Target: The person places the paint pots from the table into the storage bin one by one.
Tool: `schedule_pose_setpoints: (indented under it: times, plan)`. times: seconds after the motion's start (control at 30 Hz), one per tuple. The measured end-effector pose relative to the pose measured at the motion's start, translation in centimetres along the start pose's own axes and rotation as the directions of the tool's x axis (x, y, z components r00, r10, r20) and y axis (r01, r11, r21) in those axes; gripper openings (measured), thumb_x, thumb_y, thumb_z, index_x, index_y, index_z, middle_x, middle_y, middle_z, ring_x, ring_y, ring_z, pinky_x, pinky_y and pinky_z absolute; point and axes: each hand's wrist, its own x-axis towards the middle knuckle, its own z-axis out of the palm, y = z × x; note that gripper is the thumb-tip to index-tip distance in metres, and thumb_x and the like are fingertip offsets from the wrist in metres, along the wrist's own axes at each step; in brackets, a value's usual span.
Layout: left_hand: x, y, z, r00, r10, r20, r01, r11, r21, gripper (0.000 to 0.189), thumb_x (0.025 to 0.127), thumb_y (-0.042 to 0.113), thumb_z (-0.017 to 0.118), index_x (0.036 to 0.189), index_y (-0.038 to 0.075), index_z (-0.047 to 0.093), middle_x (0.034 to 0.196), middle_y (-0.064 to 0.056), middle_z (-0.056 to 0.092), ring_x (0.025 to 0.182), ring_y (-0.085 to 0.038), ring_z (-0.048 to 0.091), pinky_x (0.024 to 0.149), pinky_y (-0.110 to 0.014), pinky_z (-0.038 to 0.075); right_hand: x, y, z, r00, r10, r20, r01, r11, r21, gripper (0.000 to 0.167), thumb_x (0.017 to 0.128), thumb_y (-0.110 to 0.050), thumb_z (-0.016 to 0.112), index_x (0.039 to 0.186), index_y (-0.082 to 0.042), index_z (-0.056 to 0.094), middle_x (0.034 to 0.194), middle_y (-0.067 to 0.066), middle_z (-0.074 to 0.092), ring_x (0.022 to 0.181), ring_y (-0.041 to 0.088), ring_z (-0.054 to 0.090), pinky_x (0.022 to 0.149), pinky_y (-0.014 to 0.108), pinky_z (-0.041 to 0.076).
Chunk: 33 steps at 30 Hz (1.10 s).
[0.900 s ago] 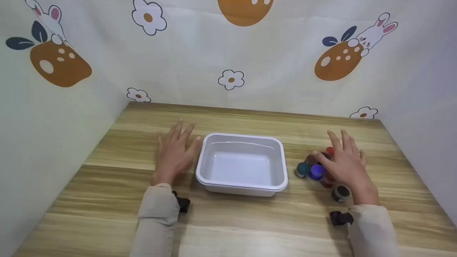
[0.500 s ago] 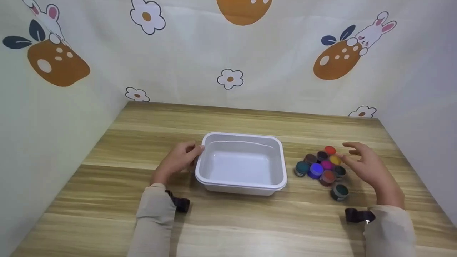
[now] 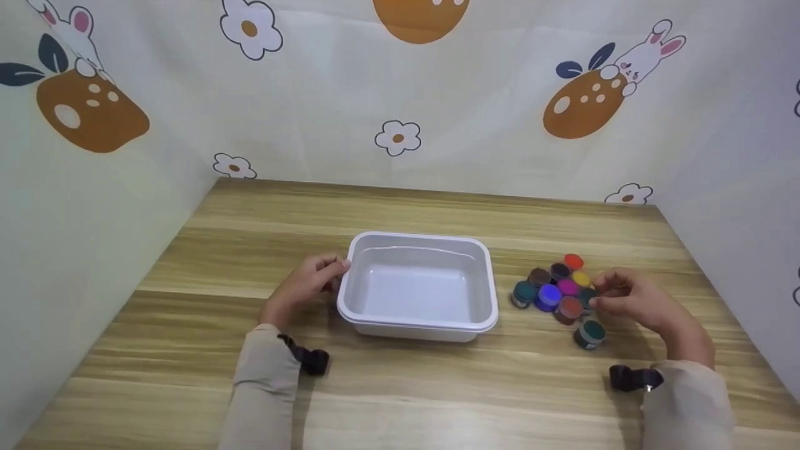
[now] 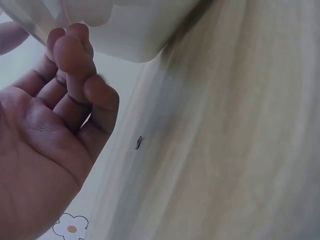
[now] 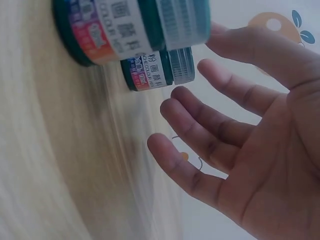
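Note:
A white plastic tub [image 3: 420,325] stands in the middle of the wooden table. My left hand [image 3: 305,282] holds its left rim, thumb on the edge and fingers curled beneath it, as the left wrist view shows. To the right sits a tight cluster of small paint jars, including red [image 3: 573,261], yellow [image 3: 580,279], blue [image 3: 549,297] and brown [image 3: 569,309] ones. My right hand [image 3: 647,306] is at the cluster's right side, thumb and bent fingers beside a dark green paint jar [image 5: 159,70]. A gap shows between its fingertips and that jar; the thumb tip is partly hidden.
Another green paint jar [image 3: 590,335] stands apart in front of the cluster, close to my right wrist. A patterned curtain [image 3: 325,112] closes off the back and both sides of the table [image 3: 400,400]. A black camera [image 3: 634,378] sits on the right wrist.
My left hand has gone from spread beside the tub to gripping its rim. My right hand has drawn back from over the jars to their right side, its fingers less spread.

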Motion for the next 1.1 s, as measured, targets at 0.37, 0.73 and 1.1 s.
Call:
schedule_pose_setpoints:
  times: [0.37,0.73,1.1]
  plan:
    - [-0.2,-0.4,0.0,0.999,0.012,0.052,-0.003,0.986,-0.165,0.021,0.101,0.018,0.052,0.083,0.011,0.056,0.065,-0.004,0.048,0.055,-0.014,0.047,0.049,-0.022,0.035,0.5,-0.7,0.9,1.0,0.022,0.017,-0.021,0.999,-0.039,0.044,0.086,-0.016,0.075,0.117,0.006,0.053,0.108,0.017,0.064,0.094,0.02,0.06,0.075,0.019,0.05]
    - [-0.1,-0.4,0.1,0.999,0.016,0.043,-0.009,0.987,-0.161,0.019,0.101,0.018,0.054,0.083,0.011,0.056,0.065,-0.002,0.048,0.055,-0.013,0.048,0.051,-0.023,0.037,0.4,-0.7,1.3,0.999,-0.022,-0.036,0.018,0.993,-0.113,0.039,0.085,-0.013,0.075,0.114,0.005,0.056,0.107,0.019,0.063,0.096,0.026,0.058,0.073,0.02,0.05]
    - [-0.3,-0.8,0.1,0.998,0.014,0.058,-0.001,0.975,-0.221,0.018,0.1,0.018,0.055,0.084,0.011,0.058,0.065,-0.002,0.049,0.054,-0.013,0.049,0.051,-0.023,0.039,-0.4,-2.5,0.5,0.994,-0.054,-0.093,0.038,0.985,-0.171,0.036,0.089,-0.014,0.072,0.114,0.007,0.058,0.107,0.021,0.064,0.102,0.033,0.059,0.073,0.018,0.048]
